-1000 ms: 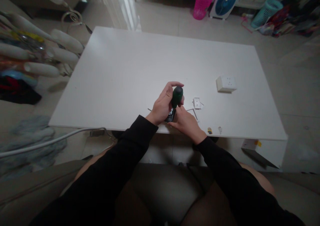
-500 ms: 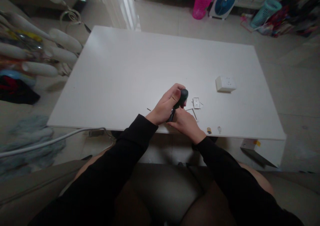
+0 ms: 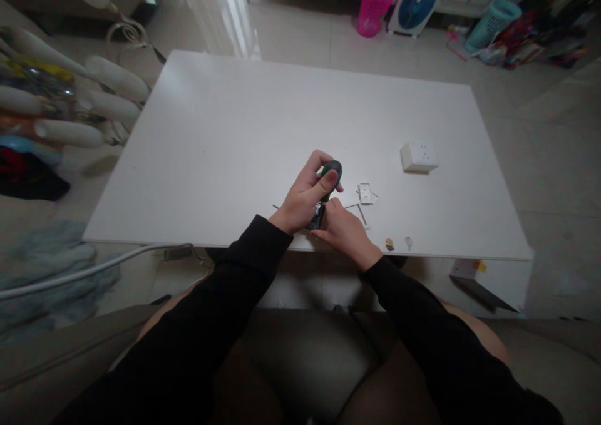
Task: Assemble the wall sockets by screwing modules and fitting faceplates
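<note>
My left hand [image 3: 305, 193] is wrapped round the thick, dark green handle [image 3: 333, 171] of a tool that looks like a screwdriver. Its thumb presses along the handle, and the tool's lower end is hidden. Just below, my right hand [image 3: 345, 228] grips a small black object [image 3: 316, 217] with a shiny part, close to the near edge of the white table [image 3: 263, 118]. I cannot make out what that black object is. To the right of my hands lie a small white plastic piece [image 3: 365, 193] and a thin angled strip [image 3: 359, 210].
A white socket block [image 3: 419, 156] stands on the right of the table. A small yellow cartoon figure [image 3: 389, 244] and a pale key-shaped piece [image 3: 408, 243] lie by the near edge. A white cable [image 3: 141, 251] runs off left, beside a lamp's white shades [image 3: 117, 77].
My left hand has turned the handle and shifted it slightly left, so its green side and more of the black object show. My right hand stays nearly still. The whole view has shifted slightly.
</note>
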`<state>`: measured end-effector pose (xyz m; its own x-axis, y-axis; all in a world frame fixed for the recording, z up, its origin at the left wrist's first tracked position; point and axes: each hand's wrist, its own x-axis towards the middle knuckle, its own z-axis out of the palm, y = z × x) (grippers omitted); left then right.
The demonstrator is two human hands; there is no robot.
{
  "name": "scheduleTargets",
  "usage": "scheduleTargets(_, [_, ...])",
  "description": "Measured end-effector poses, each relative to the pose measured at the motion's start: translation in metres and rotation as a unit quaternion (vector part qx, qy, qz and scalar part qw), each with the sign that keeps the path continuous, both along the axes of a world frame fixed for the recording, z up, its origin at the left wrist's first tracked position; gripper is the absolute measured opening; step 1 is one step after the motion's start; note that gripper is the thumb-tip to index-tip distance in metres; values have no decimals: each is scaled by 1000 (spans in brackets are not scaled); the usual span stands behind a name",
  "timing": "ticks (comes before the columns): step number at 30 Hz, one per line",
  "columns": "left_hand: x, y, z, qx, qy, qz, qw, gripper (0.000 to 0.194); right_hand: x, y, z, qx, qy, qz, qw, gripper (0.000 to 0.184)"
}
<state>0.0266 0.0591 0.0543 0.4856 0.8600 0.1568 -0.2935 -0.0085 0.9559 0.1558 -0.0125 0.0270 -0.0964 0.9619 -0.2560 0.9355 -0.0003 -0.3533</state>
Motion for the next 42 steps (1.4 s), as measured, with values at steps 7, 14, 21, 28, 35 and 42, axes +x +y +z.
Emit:
scheduleTargets(7, [-2, 1, 12, -8, -2, -30, 1000, 62, 0, 0, 2, 0, 2, 2, 1000, 52])
scheduleTargets(14, [6, -3, 10, -82, -37, -18, 996, 52, 1, 0, -1, -1, 24, 3, 1000, 57])
scheduleTargets(21, [4, -5, 2, -22, -31, -12, 999, 52, 0, 2, -2, 6, 38, 6, 999, 60])
scheduleTargets(28, [-2, 0, 11, -17, -15, -20, 1000, 56, 0, 0, 1, -1, 11, -4, 1000, 52])
scheduleTargets(35, [3, -3, 20, -54, -17, -75, 996, 67, 2, 1, -1, 3, 46, 1, 999, 52])
scheduleTargets(42, [9, -5, 20, -78, -8, -16, 997, 69, 2, 1, 0, 8, 26, 4, 1000, 52])
